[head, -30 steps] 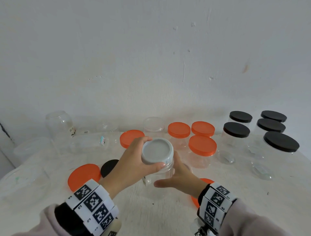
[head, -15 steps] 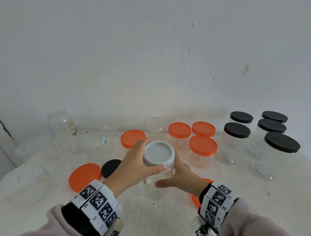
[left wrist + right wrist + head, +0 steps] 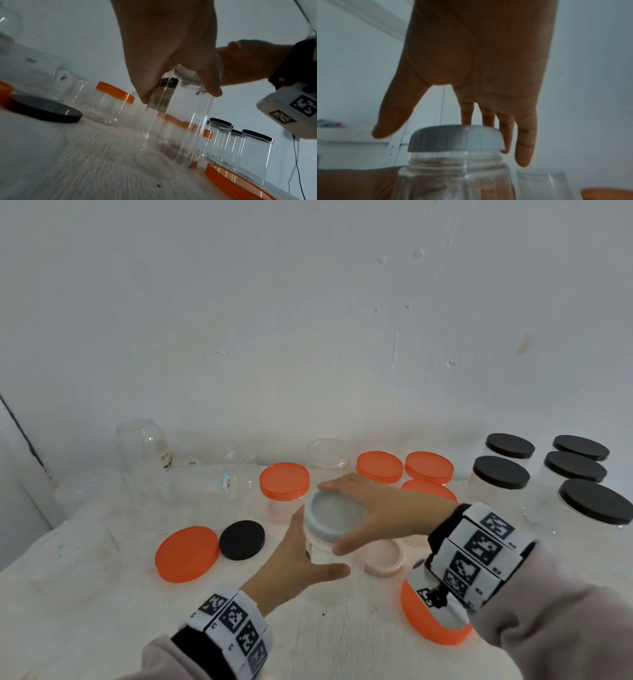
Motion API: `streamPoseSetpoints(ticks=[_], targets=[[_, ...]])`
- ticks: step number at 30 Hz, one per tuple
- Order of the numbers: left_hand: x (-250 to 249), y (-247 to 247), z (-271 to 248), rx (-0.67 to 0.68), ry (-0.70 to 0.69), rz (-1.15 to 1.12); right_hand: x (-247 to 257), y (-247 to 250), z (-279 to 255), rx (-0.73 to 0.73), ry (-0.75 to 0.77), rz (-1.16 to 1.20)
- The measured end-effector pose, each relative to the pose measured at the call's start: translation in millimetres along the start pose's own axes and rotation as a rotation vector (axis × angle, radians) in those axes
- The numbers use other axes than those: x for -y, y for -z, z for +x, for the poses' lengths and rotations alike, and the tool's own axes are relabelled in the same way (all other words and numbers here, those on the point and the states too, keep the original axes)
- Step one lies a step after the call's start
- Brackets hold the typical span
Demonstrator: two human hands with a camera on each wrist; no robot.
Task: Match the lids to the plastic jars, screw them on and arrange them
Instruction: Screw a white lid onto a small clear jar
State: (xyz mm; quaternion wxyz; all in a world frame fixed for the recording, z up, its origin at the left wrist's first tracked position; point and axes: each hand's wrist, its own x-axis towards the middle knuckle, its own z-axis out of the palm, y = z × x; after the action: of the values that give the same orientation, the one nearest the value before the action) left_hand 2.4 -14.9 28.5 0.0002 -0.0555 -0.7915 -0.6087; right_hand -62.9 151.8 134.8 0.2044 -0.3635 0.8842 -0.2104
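A clear plastic jar (image 3: pixel 320 554) stands upright on the white table near the middle, with a grey lid (image 3: pixel 334 515) sitting on its threaded neck. My left hand (image 3: pixel 294 563) grips the jar's shoulder from the left; in the left wrist view its fingers (image 3: pixel 209 88) curl round the jar (image 3: pixel 176 121) just below the lid. My right hand (image 3: pixel 373 508) arches over the lid from the right. In the right wrist view its fingers (image 3: pixel 523 142) hang fairly straight against the far rim of the lid (image 3: pixel 455 139), and the thumb (image 3: pixel 388 121) stands a little off the near rim.
Orange-lidded jars (image 3: pixel 284 481) stand behind, black-lidded jars (image 3: pixel 501 474) at the right. Loose on the table lie an orange lid (image 3: pixel 186 553), a black lid (image 3: pixel 241 539), a pink lid (image 3: pixel 383 556) and another orange lid (image 3: pixel 431 625) under my right wrist. Open clear jars (image 3: pixel 144 446) stand back left.
The hands have swapped places: my left hand dropped from the grey lid to the jar's body, and my right hand left the jar's side and came over the lid.
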Motion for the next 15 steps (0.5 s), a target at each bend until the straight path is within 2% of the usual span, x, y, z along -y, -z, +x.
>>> streamPoseSetpoints(ticks=[2,5,15], targets=[[4,-2,1,-0.024,0.010,-0.003,11,4,5,0.037,-0.019,-0.169],[8,-1,1,-0.023,0.014,0.002,21,11,11,0.102,-0.054,-0.293],[13,1,3,-0.002,-0.001,-0.001,37,22,24,0.251,-0.091,-0.467]])
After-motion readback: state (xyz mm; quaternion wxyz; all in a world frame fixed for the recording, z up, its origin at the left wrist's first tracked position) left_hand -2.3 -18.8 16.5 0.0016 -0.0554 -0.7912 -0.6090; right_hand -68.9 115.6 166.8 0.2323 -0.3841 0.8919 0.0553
